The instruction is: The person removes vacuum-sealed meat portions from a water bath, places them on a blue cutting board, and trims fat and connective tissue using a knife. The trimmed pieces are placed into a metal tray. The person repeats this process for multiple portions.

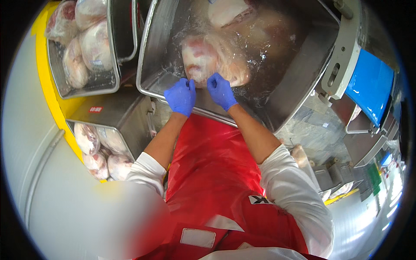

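Note:
A large pale pink piece of meat (200,58) lies in cloudy water at the near side of a deep metal tub (299,71). My left hand (180,96), in a blue glove, is closed at the meat's near left edge, its fingertips pinched together. Close beside it, my right hand (222,90), gloved the same, is also closed, with its fingers curled at the meat's near edge. What the fingers pinch is too small to make out. Farther back in the water sits another piece of meat (227,12).
On the left, a metal bin (113,47) holds several wrapped pieces of meat (94,45). More meat (118,165) fills a lower bin below it. A yellow edge (45,73) runs along the far left. Right of the tub stand a metal bracket (344,52) and a blue panel (370,84).

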A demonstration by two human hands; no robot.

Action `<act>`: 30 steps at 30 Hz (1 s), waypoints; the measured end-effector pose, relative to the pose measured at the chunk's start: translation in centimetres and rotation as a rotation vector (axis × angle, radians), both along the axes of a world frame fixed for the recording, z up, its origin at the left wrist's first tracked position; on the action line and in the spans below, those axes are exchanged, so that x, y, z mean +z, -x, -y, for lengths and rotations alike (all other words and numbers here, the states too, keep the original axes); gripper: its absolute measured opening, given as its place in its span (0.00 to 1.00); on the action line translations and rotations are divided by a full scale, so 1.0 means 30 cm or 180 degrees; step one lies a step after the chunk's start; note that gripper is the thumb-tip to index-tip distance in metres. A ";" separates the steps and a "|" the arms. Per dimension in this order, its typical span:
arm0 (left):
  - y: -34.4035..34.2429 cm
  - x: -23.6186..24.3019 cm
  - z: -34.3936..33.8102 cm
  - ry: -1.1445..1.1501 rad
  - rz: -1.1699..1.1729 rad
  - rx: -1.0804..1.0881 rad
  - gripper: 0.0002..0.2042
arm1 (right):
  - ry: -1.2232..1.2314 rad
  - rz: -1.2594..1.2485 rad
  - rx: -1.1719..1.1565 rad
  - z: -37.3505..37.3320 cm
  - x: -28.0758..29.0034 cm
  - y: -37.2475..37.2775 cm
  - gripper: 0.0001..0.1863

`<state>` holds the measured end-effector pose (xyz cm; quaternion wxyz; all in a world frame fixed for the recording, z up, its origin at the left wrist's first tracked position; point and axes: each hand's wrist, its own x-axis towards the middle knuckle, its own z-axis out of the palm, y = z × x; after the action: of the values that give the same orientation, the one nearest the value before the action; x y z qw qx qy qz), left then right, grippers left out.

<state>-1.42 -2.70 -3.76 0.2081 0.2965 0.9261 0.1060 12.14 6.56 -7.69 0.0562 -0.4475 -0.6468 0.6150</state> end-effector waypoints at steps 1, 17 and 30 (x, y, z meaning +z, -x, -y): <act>0.021 -0.031 -0.023 -0.0082 0.0211 0.0180 0.16 | -0.0030 -0.0001 0.0009 0.014 0.003 0.007 0.02; 0.142 -0.519 -0.183 -0.0024 0.2370 -0.0172 0.14 | -0.1123 0.0987 0.0077 -0.188 -0.336 -0.084 0.19; 0.004 -0.425 -0.080 -0.0455 0.2525 -0.0329 0.15 | 0.0169 0.1116 -0.1523 -0.464 -0.615 -0.038 0.20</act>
<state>-1.55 -0.29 -16.50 0.5332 0.2924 0.7481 0.2656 13.29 20.49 -26.14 0.0753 -0.6880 -0.5065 0.5142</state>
